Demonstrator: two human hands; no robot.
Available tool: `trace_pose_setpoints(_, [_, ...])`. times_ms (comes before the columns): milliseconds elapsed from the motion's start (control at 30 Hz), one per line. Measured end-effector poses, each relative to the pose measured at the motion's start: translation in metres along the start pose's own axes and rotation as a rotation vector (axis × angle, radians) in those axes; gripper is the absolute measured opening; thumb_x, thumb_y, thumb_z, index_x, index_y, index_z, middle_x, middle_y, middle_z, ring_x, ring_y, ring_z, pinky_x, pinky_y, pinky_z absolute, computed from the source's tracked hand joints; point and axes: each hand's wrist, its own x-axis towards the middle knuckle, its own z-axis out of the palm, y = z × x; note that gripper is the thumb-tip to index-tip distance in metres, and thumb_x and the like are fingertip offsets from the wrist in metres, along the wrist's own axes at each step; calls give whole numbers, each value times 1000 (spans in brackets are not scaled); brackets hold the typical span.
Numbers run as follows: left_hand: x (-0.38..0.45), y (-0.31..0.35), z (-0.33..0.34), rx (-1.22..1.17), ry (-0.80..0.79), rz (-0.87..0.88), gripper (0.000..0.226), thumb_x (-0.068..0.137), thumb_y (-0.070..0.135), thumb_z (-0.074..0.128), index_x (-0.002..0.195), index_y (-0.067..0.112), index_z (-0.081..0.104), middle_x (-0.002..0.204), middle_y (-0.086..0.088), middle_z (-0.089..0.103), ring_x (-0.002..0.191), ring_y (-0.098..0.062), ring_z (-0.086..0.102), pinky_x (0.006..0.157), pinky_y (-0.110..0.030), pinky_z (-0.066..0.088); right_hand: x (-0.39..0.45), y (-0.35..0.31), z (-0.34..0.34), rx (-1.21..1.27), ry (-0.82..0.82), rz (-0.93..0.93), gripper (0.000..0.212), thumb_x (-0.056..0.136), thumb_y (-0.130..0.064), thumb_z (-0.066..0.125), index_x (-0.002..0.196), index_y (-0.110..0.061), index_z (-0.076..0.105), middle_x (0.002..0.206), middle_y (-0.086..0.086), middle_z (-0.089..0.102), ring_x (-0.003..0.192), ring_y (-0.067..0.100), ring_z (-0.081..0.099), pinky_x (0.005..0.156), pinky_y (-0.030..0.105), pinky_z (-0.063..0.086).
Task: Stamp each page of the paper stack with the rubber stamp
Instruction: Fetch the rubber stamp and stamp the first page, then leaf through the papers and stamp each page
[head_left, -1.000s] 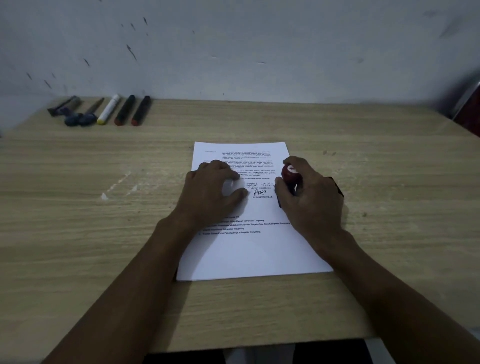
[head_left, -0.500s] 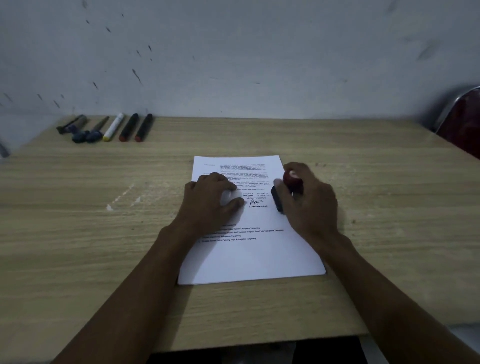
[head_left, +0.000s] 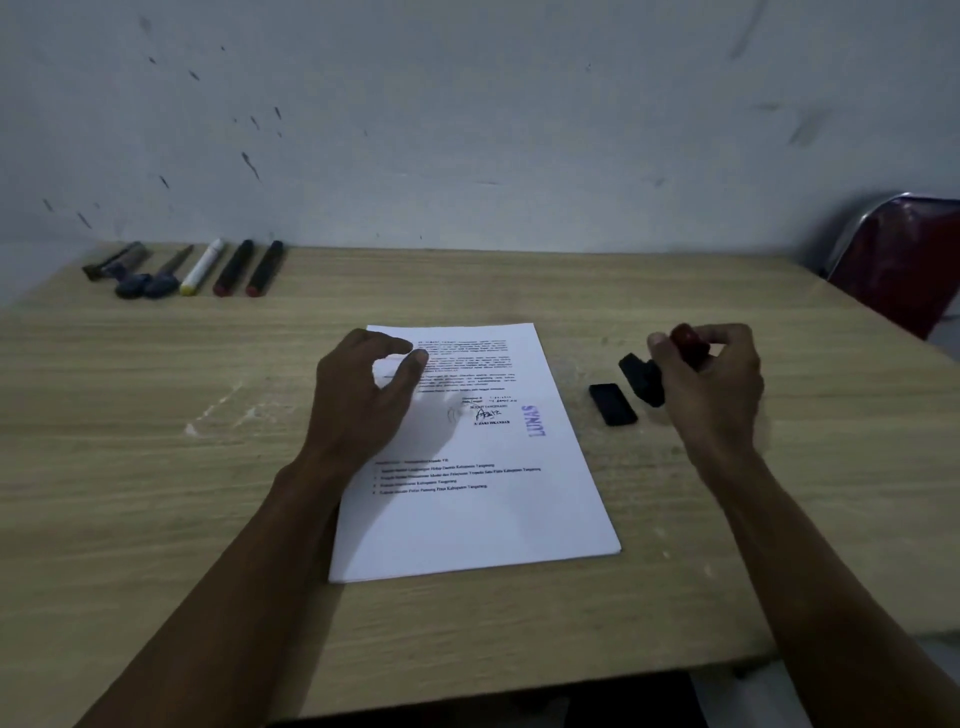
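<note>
Clearly the rubber stamp (head_left: 670, 364) is small, rigid and light, best gripped by its red knob, which is where the right hand (head_left: 711, 384) pinches it, off to the right of the paper stack (head_left: 483, 514). The left hand (head_left: 358, 400) hovers half-curled over the top page, holding nothing; those thin, limp sheets probably lift best from a corner.
</note>
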Motion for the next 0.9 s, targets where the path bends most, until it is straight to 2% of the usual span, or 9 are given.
trace_pose_setpoints(133, [-1,1,0,-3,0,-11,16,85,26,67,88,12,73,91,-3,70,83,-8,59,76,-2,33,-7,6,3,-155,-79,-112,38,81,-40,74,106,-21,54,92,6,69,88,28,67,78,46,55])
trace_pose_setpoints(267, [-3,0,0,3,-21,-22,21,84,31,64,88,13,73,91,0,69,86,-12,61,75,-14,36,-12,8,11,-257,-139,-211,35,83,-40,72,107,-25,51,86,4,68,84,29,66,73,45,54])
trace_pose_setpoints(433, [-3,-1,-1,17,-16,-32,13,86,23,69,90,11,73,93,-1,70,86,-9,59,75,-1,32,-14,9,13,-305,-160,-257,36,84,-41,71,110,-28,50,83,2,68,85,31,65,73,43,53])
trace_pose_setpoints(600, [-2,0,0,7,-18,-44,12,86,21,70,92,11,73,96,-2,70,88,-8,58,75,1,32,-15,9,15,-312,-162,-278,37,83,-40,72,111,-26,51,77,-6,59,86,29,65,74,42,53])
trace_pose_setpoints(733, [-2,1,-1,16,-8,-43,14,85,21,71,93,9,73,96,-3,70,87,-11,59,75,1,31,-15,9,18,-324,-192,-276,41,82,-41,74,112,-26,51,80,-3,62,86,30,65,71,37,50])
trace_pose_setpoints(800, [-2,3,-2,21,-9,-55,16,85,21,72,94,8,73,97,-4,70,87,-12,59,75,-4,33,-17,8,17,-331,-208,-265,46,81,-43,75,116,-25,51,82,-2,63,87,29,63,69,33,45])
trace_pose_setpoints(900, [-3,4,-2,65,-3,-122,25,83,27,72,100,8,72,100,-8,69,92,-21,63,81,-23,41,-21,4,12,-313,-178,-205,66,75,-45,79,127,-24,44,80,-1,61,81,25,59,69,32,42])
